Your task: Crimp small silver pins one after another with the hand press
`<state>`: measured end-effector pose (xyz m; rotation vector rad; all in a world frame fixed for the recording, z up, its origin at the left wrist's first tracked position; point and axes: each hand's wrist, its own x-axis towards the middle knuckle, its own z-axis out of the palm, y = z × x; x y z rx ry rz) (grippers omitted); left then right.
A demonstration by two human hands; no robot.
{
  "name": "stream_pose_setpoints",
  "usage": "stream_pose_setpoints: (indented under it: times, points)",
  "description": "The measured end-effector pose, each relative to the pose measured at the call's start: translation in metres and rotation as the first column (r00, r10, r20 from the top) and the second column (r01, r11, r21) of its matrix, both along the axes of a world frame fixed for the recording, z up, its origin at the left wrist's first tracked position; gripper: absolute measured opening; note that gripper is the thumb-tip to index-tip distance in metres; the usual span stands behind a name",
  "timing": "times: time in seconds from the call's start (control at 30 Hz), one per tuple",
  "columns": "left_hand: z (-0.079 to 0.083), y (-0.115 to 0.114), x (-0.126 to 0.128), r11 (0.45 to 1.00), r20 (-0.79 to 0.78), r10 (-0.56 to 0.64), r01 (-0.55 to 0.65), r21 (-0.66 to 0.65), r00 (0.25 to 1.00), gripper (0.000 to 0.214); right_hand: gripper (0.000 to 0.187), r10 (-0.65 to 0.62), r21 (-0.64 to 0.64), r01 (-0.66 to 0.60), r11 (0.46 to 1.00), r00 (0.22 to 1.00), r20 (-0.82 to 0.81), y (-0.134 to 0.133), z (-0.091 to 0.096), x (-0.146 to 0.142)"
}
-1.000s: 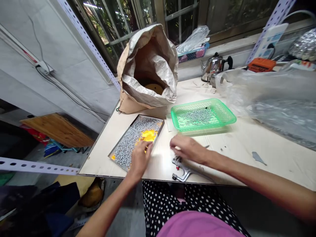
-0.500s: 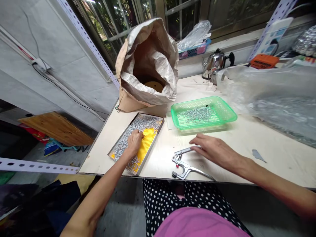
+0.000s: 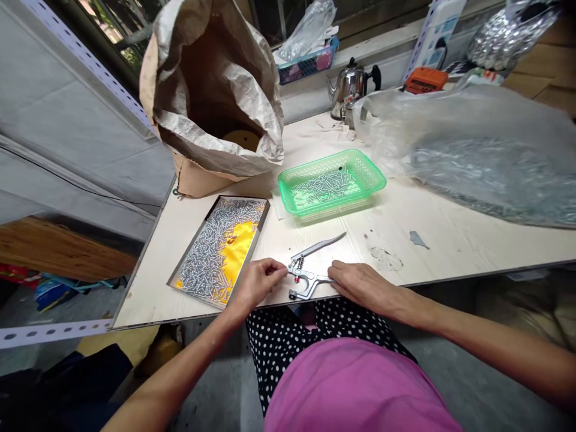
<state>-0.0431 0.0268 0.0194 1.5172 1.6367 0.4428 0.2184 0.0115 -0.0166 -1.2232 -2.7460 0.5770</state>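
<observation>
Silver snap-fastener pliers (image 3: 310,277) lie near the table's front edge, with a spring between the spread handles and a small red part at the jaw. My right hand (image 3: 360,283) has its fingers closed over the lower handle. Close to the jaw side is my left hand (image 3: 257,283), thumb and fingertips pinched together; whatever they hold is too small to make out. Left of it lies a shallow tray (image 3: 264,227) lined in yellow, full of small silver metal pieces (image 3: 202,252). Beyond the pliers, a green plastic basket (image 3: 333,208) contains more such pieces.
A large paper sack (image 3: 252,114) stands open at the back left. A big clear plastic bag (image 3: 486,156) of metal pieces covers the right side. Behind are a steel kettle (image 3: 351,90) and an orange box (image 3: 426,80). A grey scrap (image 3: 418,240) lies on the table.
My left hand has left the tray and come right to the pliers' jaw. My right hand has shifted from the upper handle down to the lower one. The view has turned right.
</observation>
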Motion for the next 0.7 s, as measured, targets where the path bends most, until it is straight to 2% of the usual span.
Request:
stream_pose_setpoints:
  times: [0.07, 0.13, 0.23, 0.33, 0.53, 0.7]
  points:
    - [-0.010, -0.012, 0.012, 0.992, 0.061, 0.056, -0.049, -0.118, 0.997, 0.024, 0.013, -0.001, 0.010, 0.002, 1.000, 1.000, -0.008, 0.000, -0.001, -0.001]
    - [-0.019, -0.018, 0.017, 0.980, 0.099, 0.113, -0.094, -0.175, 0.989, 0.028, 0.013, -0.006, 0.008, 0.006, 1.000, 1.000, -0.002, 0.000, 0.001, -0.001]
    - [-0.027, -0.021, 0.018, 0.968, 0.140, 0.165, -0.134, -0.212, 0.976, 0.036, 0.012, -0.012, -0.009, 0.013, 1.000, 1.000, 0.022, 0.000, 0.005, -0.001]
    - [-0.027, -0.021, 0.020, 0.964, 0.126, 0.177, -0.146, -0.221, 0.976, 0.039, 0.012, -0.017, -0.007, 0.018, 1.000, 1.000, 0.023, -0.001, 0.005, 0.000]
    - [-0.020, -0.019, 0.023, 0.966, 0.019, 0.084, -0.077, -0.247, 0.996, 0.031, 0.012, -0.022, 0.013, 0.023, 1.000, 1.000, -0.018, -0.001, -0.003, 0.001]
    - [-0.017, -0.014, 0.020, 0.958, -0.035, -0.047, 0.035, -0.285, 0.998, 0.030, 0.014, -0.026, -0.039, 0.026, 0.999, 0.999, -0.023, -0.003, 0.001, 0.003]
